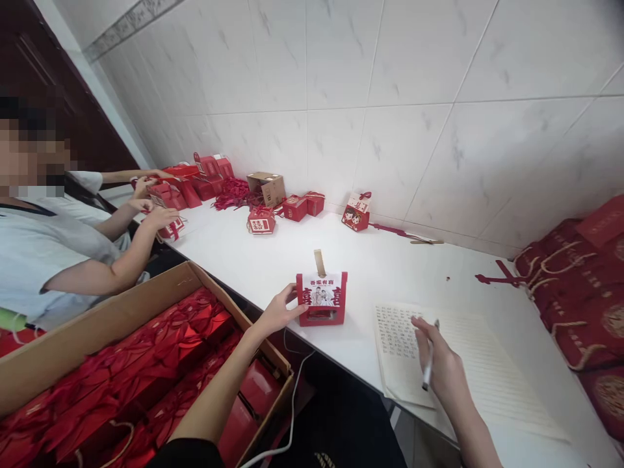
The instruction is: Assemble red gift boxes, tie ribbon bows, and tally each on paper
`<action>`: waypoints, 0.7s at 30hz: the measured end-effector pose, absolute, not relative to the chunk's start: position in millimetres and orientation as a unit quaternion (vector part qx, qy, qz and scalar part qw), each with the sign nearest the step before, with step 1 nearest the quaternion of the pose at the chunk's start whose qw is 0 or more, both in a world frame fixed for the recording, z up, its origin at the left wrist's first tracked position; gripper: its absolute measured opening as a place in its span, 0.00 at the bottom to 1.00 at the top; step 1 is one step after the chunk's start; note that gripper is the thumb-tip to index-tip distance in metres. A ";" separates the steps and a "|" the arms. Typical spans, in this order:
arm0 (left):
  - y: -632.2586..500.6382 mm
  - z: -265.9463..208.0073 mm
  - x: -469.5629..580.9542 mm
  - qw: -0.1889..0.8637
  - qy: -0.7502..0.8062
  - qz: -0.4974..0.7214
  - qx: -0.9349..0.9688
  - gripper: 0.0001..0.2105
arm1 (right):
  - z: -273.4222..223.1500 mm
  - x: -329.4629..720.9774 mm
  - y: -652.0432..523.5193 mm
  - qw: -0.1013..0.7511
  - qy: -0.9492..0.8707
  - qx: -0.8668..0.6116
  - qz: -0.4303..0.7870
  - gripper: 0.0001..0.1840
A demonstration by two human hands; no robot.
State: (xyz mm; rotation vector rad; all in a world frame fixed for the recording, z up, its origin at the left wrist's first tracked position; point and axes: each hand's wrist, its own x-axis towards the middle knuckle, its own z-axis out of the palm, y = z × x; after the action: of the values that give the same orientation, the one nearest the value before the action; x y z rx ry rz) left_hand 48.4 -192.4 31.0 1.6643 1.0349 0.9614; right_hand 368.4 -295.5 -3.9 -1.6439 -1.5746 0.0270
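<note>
My left hand (pixel 277 313) grips the left side of a small red and white gift box (pixel 322 300), thumb across its front and fingers at its side. The box stands upright at the table's near edge, with a tan strip (pixel 319 262) sticking up behind its top. A white-barrelled pen (pixel 428 369) is held between the fingers of my right hand (pixel 447 372), over an open notebook (pixel 492 364). Rows of handwriting fill part of the left page. The right page shows ruled lines.
A large carton (pixel 192 270) full of red ribboned boxes stands at the left. Finished-looking boxes (pixel 355 211) and red ribbons (pixel 231 194) line the white table's back. Co-workers' hands (pixel 163 218) handle boxes at the far left. Red rope-handled bags (pixel 575 305) stack at right.
</note>
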 end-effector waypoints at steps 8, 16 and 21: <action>-201.0 69.9 66.2 0.688 0.422 0.513 0.293 0.13 | -47.2 395.8 -318.0 0.362 -0.667 -0.646 -0.080 0.22; -222.2 94.8 90.1 0.794 0.329 0.496 0.119 0.12 | -50.7 398.7 -313.1 0.369 -0.668 -0.641 -0.080 0.21; -230.6 103.7 101.1 0.829 0.299 0.462 0.099 0.12 | -48.0 402.0 -314.1 0.382 -0.671 -0.631 -0.080 0.20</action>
State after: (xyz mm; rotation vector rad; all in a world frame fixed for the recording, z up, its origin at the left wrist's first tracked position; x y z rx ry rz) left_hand 101.1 -230.6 103.7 0.2093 0.6346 0.9815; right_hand 402.0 -314.1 -48.0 -1.6095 -1.7109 -0.2041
